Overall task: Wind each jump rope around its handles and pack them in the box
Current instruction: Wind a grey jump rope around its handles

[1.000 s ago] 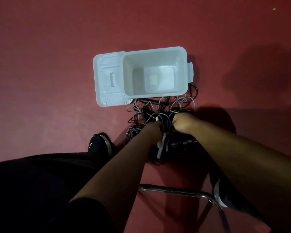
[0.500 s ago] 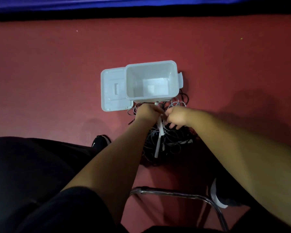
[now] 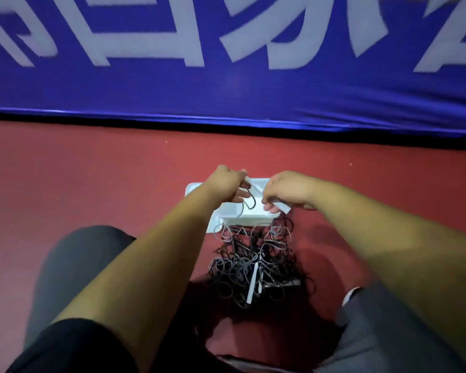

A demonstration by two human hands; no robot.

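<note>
Head view, left hand [image 3: 228, 181], right hand [image 3: 285, 191] lifted over box [image 3: 253, 218], gripping handles [image 3: 284, 207]

White box [image 3: 256, 218], black ropes [image 3: 253, 259], red floor [image 3: 92, 184].

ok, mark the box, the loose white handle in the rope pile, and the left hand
box [image 3: 254, 218], head view, near wall.
white handle [image 3: 253, 282], head view, mid-shaft.
left hand [image 3: 226, 181], head view, back of hand.
</note>
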